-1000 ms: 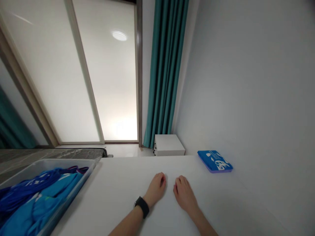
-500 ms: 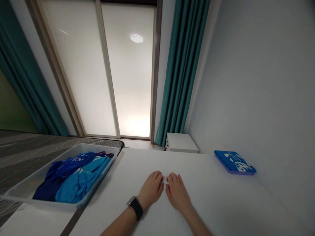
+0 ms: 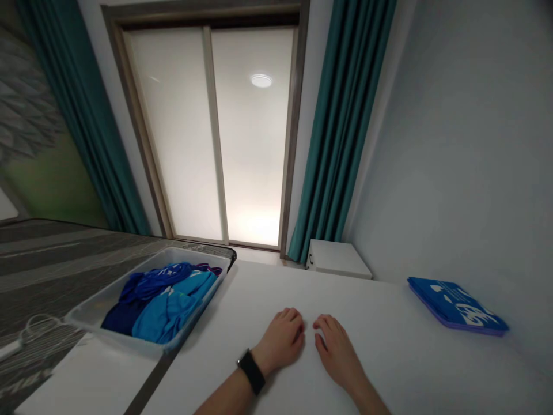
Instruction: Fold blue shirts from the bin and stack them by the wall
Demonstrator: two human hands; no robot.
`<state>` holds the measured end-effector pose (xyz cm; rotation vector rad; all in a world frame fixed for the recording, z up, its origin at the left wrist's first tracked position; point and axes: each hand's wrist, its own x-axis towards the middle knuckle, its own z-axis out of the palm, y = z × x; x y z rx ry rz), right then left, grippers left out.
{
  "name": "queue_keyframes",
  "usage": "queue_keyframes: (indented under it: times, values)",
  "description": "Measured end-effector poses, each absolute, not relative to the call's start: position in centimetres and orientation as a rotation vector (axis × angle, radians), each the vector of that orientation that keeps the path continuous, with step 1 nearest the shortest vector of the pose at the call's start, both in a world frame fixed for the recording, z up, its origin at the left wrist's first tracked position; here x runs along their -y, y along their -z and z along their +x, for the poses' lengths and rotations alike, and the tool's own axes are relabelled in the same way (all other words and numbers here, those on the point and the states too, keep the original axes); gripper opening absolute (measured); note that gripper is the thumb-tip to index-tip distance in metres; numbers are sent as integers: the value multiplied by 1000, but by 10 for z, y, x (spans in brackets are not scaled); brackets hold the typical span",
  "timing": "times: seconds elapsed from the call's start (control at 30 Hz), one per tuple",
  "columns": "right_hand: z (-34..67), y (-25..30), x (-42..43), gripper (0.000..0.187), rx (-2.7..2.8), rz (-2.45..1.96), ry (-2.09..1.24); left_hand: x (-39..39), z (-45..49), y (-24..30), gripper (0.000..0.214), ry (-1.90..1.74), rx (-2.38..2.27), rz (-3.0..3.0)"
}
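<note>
My left hand (image 3: 284,340), with a black-banded watch (image 3: 251,370) on its wrist, rests palm down on the white table (image 3: 242,305). Its fingers are loosely bent and hold nothing. Just to its right, my right hand (image 3: 337,349) lies on the same surface, fingers lightly curved and thumb apart, empty too. A small gap separates the two hands. Off to the left, a translucent plastic bin (image 3: 93,314) holds crumpled clothes (image 3: 173,305) in navy, royal and light blue. Folded blue fabric (image 3: 458,304) with white print lies at the table's right side.
A grey patterned bed surface (image 3: 78,253) borders the table on the left, with a white cable (image 3: 38,328) on it. Beyond the table stand a white cabinet (image 3: 339,258), teal curtains (image 3: 341,127) and frosted sliding doors (image 3: 250,150). A wall (image 3: 466,144) rises at the right.
The camera view has turned left, so the scene sits further right in the picture. Both hands remain on the table, and the gap between them is slightly wider.
</note>
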<state>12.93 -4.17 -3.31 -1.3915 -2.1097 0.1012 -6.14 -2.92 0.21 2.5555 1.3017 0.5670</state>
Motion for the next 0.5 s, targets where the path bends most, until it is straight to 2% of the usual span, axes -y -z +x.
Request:
queue_keyframes:
  times: [0.23,0.5]
  values:
    - [137,51,38,17,2105,-1287,-115,48,-55,-7,17,-416,-1432,2671]
    - [149,84,23,22,2160,-1200,89,56,-74,-13,23,-334,-1407,2743]
